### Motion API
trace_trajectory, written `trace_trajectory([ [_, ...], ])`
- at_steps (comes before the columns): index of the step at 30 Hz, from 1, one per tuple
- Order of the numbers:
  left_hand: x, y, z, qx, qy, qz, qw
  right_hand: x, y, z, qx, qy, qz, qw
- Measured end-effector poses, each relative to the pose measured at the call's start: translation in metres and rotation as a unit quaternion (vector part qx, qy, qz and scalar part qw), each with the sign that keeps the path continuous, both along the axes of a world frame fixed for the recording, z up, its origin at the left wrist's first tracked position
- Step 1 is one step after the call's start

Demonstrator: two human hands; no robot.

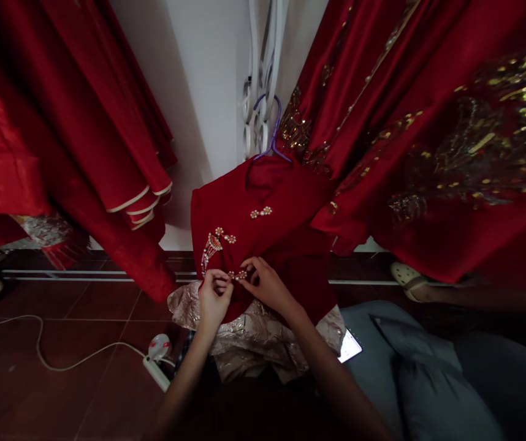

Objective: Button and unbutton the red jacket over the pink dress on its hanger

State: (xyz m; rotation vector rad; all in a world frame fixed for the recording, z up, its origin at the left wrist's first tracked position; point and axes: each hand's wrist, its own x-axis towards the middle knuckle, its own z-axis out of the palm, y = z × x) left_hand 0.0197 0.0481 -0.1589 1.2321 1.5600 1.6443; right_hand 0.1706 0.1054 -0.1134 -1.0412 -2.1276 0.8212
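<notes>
A red top (285, 245) hangs in front of me on a purple hanger (273, 131). Pearl-and-gold flower clasps dot its front: an upper clasp (262, 212), another clasp (225, 235) further left, and a lower clasp (238, 276) between my fingers. Beaded strands dangle from a fan-shaped ornament (214, 242) at the left clasp. My left hand (214, 300) pinches the lower clasp's left end, its fingers curled. From the right, my right hand (266, 284) closes thumb and fingertips on the other end. The fingertips partly hide how it is fastened.
Red garments (120, 122) hang at left; sequined red garments (488, 141) hang at right. Pale patterned fabric (263, 334) lies under the top. A power strip (156, 372) with a cable rests at lower left. A lit screen (350, 348) and someone's clog (407, 278) show at right.
</notes>
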Motion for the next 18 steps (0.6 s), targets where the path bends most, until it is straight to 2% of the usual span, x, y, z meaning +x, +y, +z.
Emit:
trace_trajectory([
  [4,0.001,-0.009,-0.007,0.055,0.066,0.048,0.995,0.018,-0.002,0.023,0.001,-0.043,0.036,0.998],
  [8,0.004,-0.013,-0.006,0.069,0.116,0.019,0.991,0.034,-0.004,0.044,0.001,-0.031,0.013,0.999],
  [18,0.007,-0.011,-0.002,0.065,0.146,0.001,0.987,0.03,-0.003,0.041,-0.006,-0.018,0.023,1.0],
])
